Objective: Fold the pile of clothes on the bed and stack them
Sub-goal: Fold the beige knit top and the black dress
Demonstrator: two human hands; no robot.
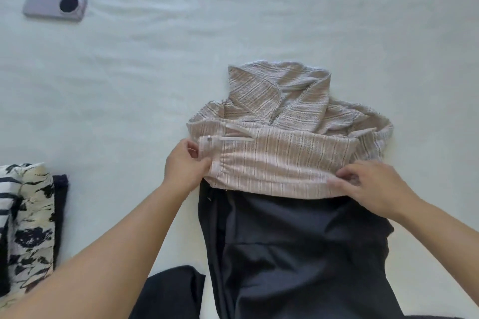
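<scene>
A beige striped knit top (282, 155) lies on the white bed sheet (129, 85), its lower part folded up over its V-neck. My left hand (185, 164) pinches the fold's left edge by the drawstring. My right hand (373, 186) grips the fold's right lower edge. Under the top's near edge lies a dark navy garment (298, 248), spread toward me. At the left edge sits a stack of folded clothes (28, 220): a black-and-white striped piece, a cream floral one and a dark one.
A lilac phone (55, 6) lies face down at the far left on the sheet. Another dark cloth (171, 292) bunches at the bottom middle. White sheet stretches across the far half of the bed.
</scene>
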